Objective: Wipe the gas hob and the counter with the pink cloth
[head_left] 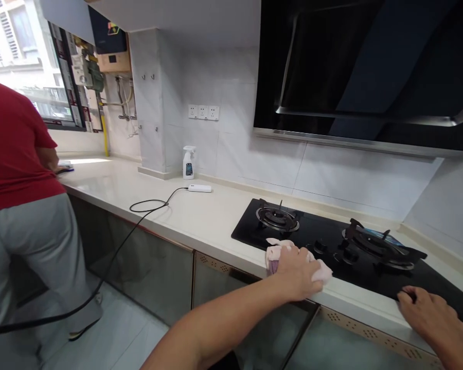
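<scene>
My left hand (295,275) presses a pink cloth (278,251) onto the front edge of the black glass gas hob (324,234), fingers curled over the cloth. The cloth sticks out beyond the hand on both sides. My right hand (432,316) rests on the countertop's front edge (355,300) at the hob's right front corner, fingers bent down with the tips on the glass, holding nothing. Two burners, left burner (277,218) and right burner (378,245), sit behind my hands, with control knobs (320,246) between them.
A person in a red shirt (11,149) stands at the counter's far left by the window. A white spray bottle (188,162) and a white device (199,188) with a black cable (146,206) lie on the counter. A black range hood (366,72) hangs overhead.
</scene>
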Available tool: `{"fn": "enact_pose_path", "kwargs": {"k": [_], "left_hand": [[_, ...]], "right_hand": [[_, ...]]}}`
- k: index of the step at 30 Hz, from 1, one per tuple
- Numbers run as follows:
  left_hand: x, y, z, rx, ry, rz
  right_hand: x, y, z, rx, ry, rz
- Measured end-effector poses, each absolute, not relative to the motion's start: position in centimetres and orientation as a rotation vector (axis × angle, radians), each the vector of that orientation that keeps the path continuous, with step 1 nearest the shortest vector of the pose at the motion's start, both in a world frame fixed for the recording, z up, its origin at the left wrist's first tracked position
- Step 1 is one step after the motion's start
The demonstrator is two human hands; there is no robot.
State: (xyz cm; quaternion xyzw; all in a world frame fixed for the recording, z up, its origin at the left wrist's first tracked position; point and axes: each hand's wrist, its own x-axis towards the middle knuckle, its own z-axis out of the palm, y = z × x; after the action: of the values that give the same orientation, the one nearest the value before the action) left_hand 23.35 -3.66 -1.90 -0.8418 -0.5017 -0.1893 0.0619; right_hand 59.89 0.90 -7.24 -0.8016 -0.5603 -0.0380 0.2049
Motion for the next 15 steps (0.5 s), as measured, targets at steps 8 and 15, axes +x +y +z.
{"fn": "enact_pose_path", "kwargs": {"k": [8,15], "left_hand": [[10.2,-4.8,-2.5,-2.274,-1.842,-0.673],[-9.1,-6.9,0.9,-1.578,-2.395,-0.568]], "right_hand": [[60.0,1.1,-7.5,-2.255,-1.532,-0.099],[59.4,0.3,-6.4,-2.264,-1.579,-0.067]]}}
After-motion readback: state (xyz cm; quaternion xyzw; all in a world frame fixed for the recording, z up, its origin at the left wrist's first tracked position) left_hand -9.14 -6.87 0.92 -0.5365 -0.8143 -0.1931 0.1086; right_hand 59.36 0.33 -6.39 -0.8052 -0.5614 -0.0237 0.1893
